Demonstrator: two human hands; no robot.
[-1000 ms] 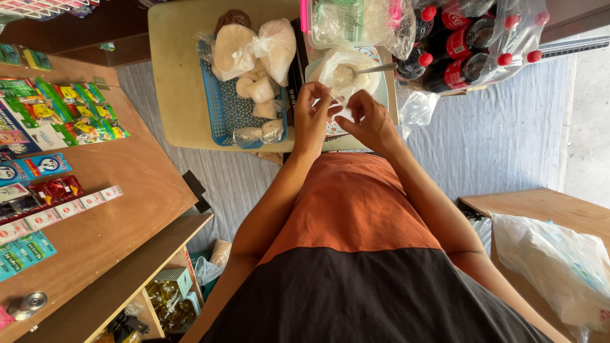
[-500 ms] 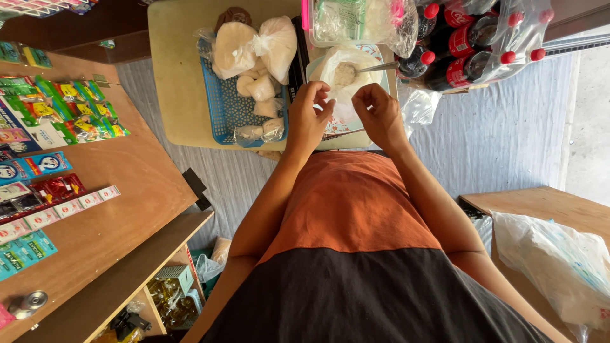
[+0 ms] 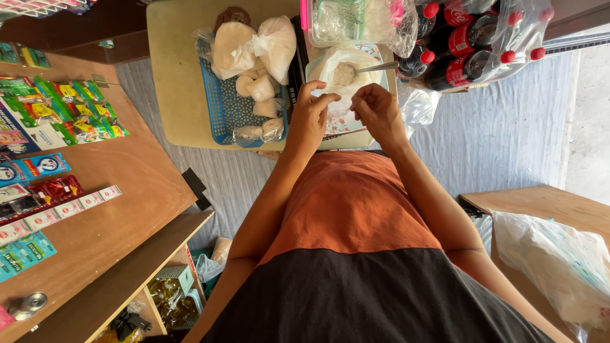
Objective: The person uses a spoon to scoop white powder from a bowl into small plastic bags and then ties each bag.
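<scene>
On the pale worktop [image 3: 171, 76], a blue basket [image 3: 225, 108] holds knotted clear bags of white powder [image 3: 254, 44] and smaller filled bags. Beside it, a plate [image 3: 346, 121] carries an open plastic bag [image 3: 346, 70] containing a greyish lump, with a metal spoon [image 3: 378, 66] resting in it. Shrink-wrapped dark soda bottles with red caps [image 3: 470, 44] stand at the far right. A wooden counter [image 3: 114, 209] at left bears strips of coloured sachets [image 3: 70, 108]; grey cloth [image 3: 508, 127] lies below. The left hand [image 3: 309, 117] and right hand [image 3: 376, 111] hover close together over the plate's near edge, fingers pinched; what they pinch is too small to tell.
</scene>
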